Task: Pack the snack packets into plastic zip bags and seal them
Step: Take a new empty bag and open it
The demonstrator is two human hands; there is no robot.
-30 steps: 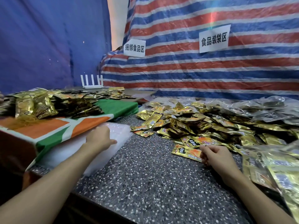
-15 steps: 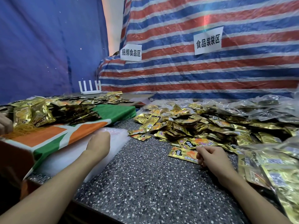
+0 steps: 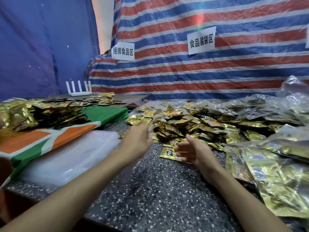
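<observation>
- Looking down through the head camera, I see both hands raised just above the speckled table (image 3: pixel 158 198). They are near each other but not touching, in front of the loose heap of gold snack packets (image 3: pixel 184 124).
- The right hand (image 3: pixel 192 151) is spread. Its palm is turned toward the other hand, the fingers are straight, the thumb is up, and it holds nothing.
- It hovers over a single orange-and-gold packet (image 3: pixel 168 154) lying flat at the near edge of the heap.
- The left hand (image 3: pixel 135 141) shows me its back, with the fingers pointing toward the heap. Its fingertips are blurred, so I cannot tell whether they are spread or pinching something.
- A stack of empty clear zip bags (image 3: pixel 70 158) lies on the left of the table, beside the left forearm. It sits just against the hanging edge of a green, orange and white cloth (image 3: pixel 50 139).
- On that cloth rests a second heap of gold packets (image 3: pixel 50 113).
- Along the right side of the table, filled bags (image 3: pixel 275 164) lie piled, clear plastic with gold packets inside. They run from the near corner back to the far right.
- Behind the table hangs a red, white and blue striped tarp (image 3: pixel 200 77) carrying two white paper signs (image 3: pixel 201 40).
- A plain blue tarp (image 3: pixel 41 47) covers the left, and at its foot stands a white router (image 3: pixel 78 88) with upright antennas.
</observation>
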